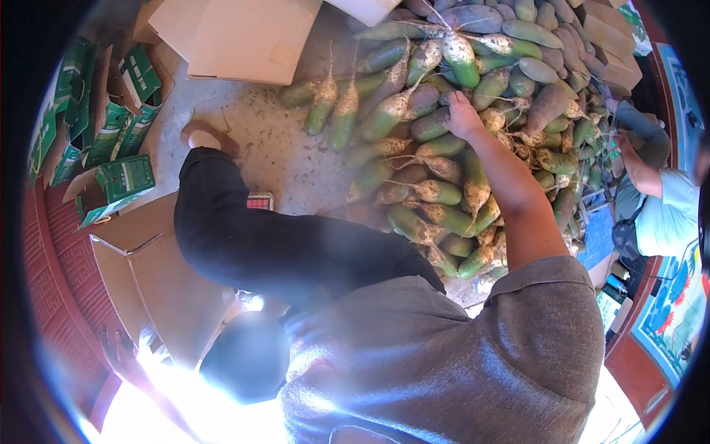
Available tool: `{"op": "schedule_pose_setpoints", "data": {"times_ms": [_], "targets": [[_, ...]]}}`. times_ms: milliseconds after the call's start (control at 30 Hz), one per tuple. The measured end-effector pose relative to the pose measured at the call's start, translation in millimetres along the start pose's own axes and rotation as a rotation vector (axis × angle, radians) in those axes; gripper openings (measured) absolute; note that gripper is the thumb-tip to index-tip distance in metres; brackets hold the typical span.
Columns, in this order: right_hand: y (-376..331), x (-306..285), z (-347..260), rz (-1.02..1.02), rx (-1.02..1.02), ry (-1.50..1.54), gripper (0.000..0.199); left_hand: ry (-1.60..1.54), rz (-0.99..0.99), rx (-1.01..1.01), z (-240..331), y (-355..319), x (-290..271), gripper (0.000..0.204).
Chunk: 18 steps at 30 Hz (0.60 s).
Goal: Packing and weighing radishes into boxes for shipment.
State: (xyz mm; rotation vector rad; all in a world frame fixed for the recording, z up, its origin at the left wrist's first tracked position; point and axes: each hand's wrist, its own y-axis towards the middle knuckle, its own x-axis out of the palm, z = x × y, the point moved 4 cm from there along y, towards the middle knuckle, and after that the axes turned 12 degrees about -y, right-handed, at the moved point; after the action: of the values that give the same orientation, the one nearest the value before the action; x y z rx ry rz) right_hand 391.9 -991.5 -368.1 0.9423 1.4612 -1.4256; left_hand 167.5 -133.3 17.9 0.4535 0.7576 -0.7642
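Observation:
My right arm stretches across to a big heap of green radishes, many with pale, soil-caked root ends and thin tails. My right hand rests on the heap with its fingers stretched out, touching the radishes beside a dark green radish. Just beyond it lies a radish with a white, dirt-speckled top. At the lower left, in strong glare, my left hand is spread with nothing in it. It is nearest to a large brown cardboard box.
Several green printed cartons stand at the left. Brown cardboard lies at the top. A small device with a red display sits by my leg. Another person in a light blue shirt works at the right. A dark rounded shape blocks the lower left.

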Motion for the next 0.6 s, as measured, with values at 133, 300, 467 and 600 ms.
{"op": "schedule_pose_setpoints", "data": {"times_ms": [133,300,467,600], "targets": [[66,34,20,0.003,0.148,0.022,0.060,-0.099,-0.049,-0.015,-35,6,-20,0.042],[109,66,42,-0.308,0.301,-0.038,0.084,-0.182,-0.108,-0.079,-77,-10,-55,0.041],[129,79,42,-0.419,0.271,-0.052,0.106,-0.282,-0.188,-0.129,-103,-17,-77,0.040],[126,65,46,-0.599,0.250,0.015,0.121,-0.287,-0.113,-0.113,-78,-37,-32,0.034]]}}
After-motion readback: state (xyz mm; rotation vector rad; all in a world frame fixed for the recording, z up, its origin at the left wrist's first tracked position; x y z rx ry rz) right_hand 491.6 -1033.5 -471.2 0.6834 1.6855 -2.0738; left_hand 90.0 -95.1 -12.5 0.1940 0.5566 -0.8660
